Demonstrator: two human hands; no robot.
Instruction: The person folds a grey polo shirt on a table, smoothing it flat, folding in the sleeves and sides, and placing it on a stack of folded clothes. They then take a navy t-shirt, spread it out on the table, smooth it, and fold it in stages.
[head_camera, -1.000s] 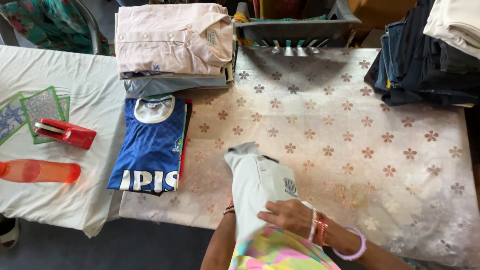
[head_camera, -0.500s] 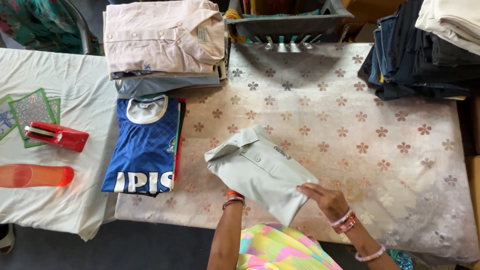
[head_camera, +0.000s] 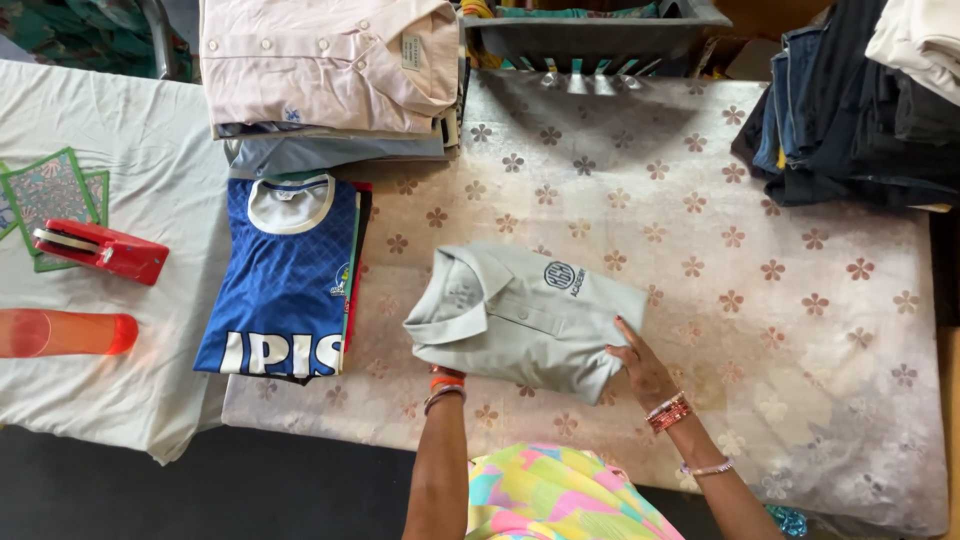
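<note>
My right hand (head_camera: 640, 368) lay flat and open-fingered on the lower right corner of the folded grey polo shirt (head_camera: 525, 318), pressing it against the flower-patterned tablecloth (head_camera: 780, 300). My left hand (head_camera: 447, 362) was tucked under the shirt's near edge, only the bangled wrist showing, so I could not tell whether it was gripping the cloth. The shirt sat tilted, collar pointing up and left. Just left of my left hand lay a folded blue jersey (head_camera: 285, 280) on a small pile. Beyond that, a pink shirt (head_camera: 325, 65) topped a stack of folded shirts. Farther left, on white cloth, sat a red stapler (head_camera: 100, 250) and an orange bottle (head_camera: 60, 333). Well to the upper right of my right hand lay dark folded trousers (head_camera: 850, 130).
</note>
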